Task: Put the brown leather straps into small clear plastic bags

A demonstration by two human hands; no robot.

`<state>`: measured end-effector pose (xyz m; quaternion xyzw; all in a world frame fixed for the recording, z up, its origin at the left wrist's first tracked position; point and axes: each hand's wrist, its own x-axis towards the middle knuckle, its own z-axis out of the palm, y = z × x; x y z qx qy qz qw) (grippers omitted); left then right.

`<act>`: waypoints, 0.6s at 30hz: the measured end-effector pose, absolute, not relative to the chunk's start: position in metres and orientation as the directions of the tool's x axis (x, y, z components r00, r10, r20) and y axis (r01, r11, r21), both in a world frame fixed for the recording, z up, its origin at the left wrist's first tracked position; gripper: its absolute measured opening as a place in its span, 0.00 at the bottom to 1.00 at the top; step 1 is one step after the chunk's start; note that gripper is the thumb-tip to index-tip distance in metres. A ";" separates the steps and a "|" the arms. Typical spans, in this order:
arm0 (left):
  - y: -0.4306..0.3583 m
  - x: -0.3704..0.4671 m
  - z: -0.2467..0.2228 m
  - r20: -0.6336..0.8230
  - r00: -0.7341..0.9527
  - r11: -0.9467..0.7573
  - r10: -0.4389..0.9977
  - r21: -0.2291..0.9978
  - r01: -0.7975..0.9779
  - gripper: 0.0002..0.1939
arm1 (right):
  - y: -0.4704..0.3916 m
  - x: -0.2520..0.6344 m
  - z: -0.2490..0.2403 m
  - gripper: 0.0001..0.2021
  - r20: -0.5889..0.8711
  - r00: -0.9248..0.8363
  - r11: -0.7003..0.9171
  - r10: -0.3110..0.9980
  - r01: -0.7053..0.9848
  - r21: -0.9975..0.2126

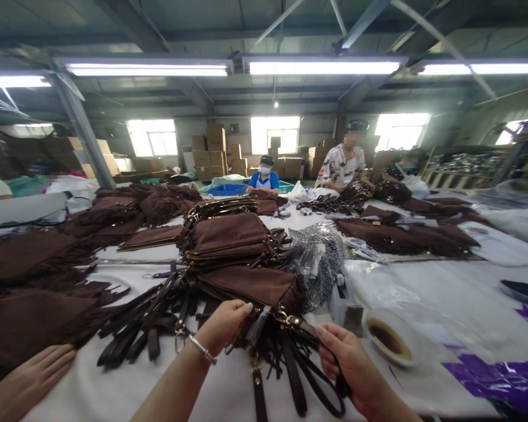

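Through the head camera, I have both hands at the near edge of a fringed brown pouch (250,284), which sits on the table (97,375) in front of me, just this side of a stack of similar pouches (229,231). My left hand (226,322) is closed to a pinch, thumb against forefinger, and seems to have the pouch's edge; the folded fingers hide exactly how much material it has. My right hand (345,354) is curled closed around a dark strap (305,327), whose end leads to a gold clasp (284,317) at the pouch's near corner. I cannot tell whether that clasp is fastened or merely lying against the corner.

To handle this well, I judge the left pinch should do the steadying, light but firm, so the pouch doesn't slide or crease. The right hand should guide the strap close to its metal end, where it gives most control, without twisting it. A greyish wrapped piece (259,327) dangles between my hands and could snag, as could the fringe. I'd also mind the loose straps (132,328) to the left, the dish of brown liquid (398,360) beyond my right hand, and a co-worker's hand (41,372) at far left.
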<state>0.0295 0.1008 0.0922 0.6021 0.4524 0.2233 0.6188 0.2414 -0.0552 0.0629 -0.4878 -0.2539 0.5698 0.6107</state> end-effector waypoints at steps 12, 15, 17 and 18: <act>0.092 0.053 0.087 -0.326 0.321 0.332 0.889 0.943 0.038 0.15 | -0.064 0.222 0.083 0.21 -0.095 0.215 -0.070 0.972 -0.124 -0.990; 0.096 0.059 0.090 -0.412 0.341 0.462 0.845 0.883 -0.079 0.12 | -0.072 0.214 0.090 0.15 0.064 0.046 0.049 0.997 0.275 -0.960; 0.096 0.061 0.092 -0.437 0.351 0.509 0.828 0.849 -0.143 0.10 | -0.075 0.212 0.089 0.13 0.126 -0.119 0.168 0.985 0.487 -0.857; 0.096 0.062 0.093 -0.442 0.355 0.521 0.824 0.837 -0.168 0.10 | -0.075 0.211 0.087 0.14 0.129 -0.143 0.187 0.981 0.559 -0.808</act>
